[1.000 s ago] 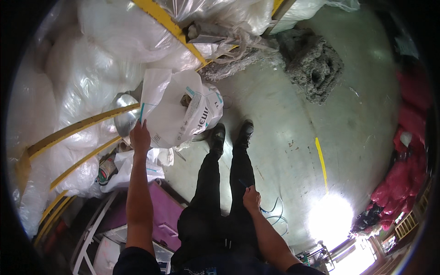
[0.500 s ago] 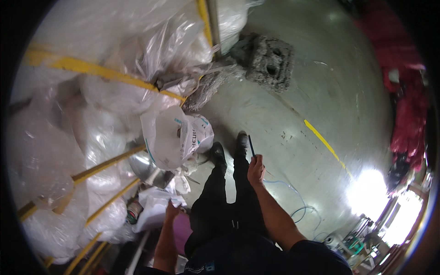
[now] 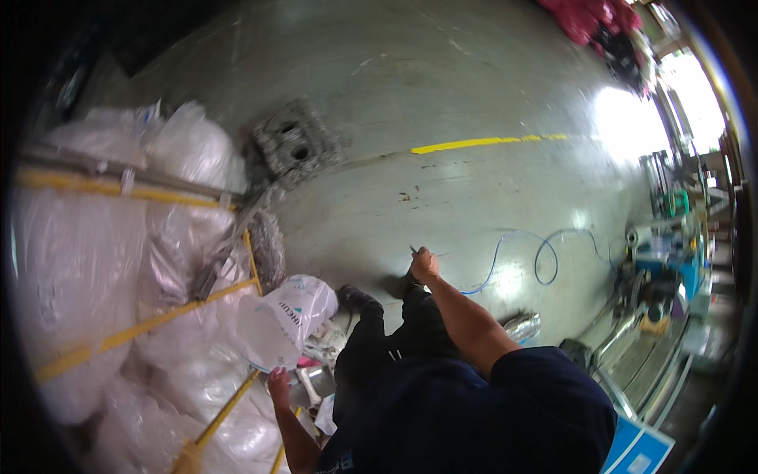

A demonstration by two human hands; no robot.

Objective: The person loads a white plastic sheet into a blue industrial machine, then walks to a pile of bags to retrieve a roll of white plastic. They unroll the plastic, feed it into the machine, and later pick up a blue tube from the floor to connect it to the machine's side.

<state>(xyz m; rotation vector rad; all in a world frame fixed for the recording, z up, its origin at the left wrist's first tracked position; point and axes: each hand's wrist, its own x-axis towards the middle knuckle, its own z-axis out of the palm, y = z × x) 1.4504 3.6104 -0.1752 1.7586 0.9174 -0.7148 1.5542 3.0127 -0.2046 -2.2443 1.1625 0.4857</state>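
Note:
My left hand (image 3: 279, 383) is closed at the lower rim of a white plastic bag (image 3: 288, 317) with blue-green print, its fingers seeming to pinch the edge. The bag stands among bulging clear plastic bags, left of my legs. My right hand (image 3: 425, 266) is closed around a thin dark pen-like stick (image 3: 413, 250), held in front of my right leg. Only the stick's tip shows past the fingers, so its exact kind is hidden.
Yellow rails (image 3: 146, 332) frame the clear bags (image 3: 87, 261) on the left. A grey shredded-looking block (image 3: 296, 146) sits on the floor ahead. A blue hose (image 3: 505, 237) loops at right, near machinery (image 3: 663, 292). Yellow tape (image 3: 482, 144) marks the floor.
My view has turned to the right. My left hand has gone from beside a white sheet to the printed bag's rim. My right hand still holds the stick, now showing less of it.

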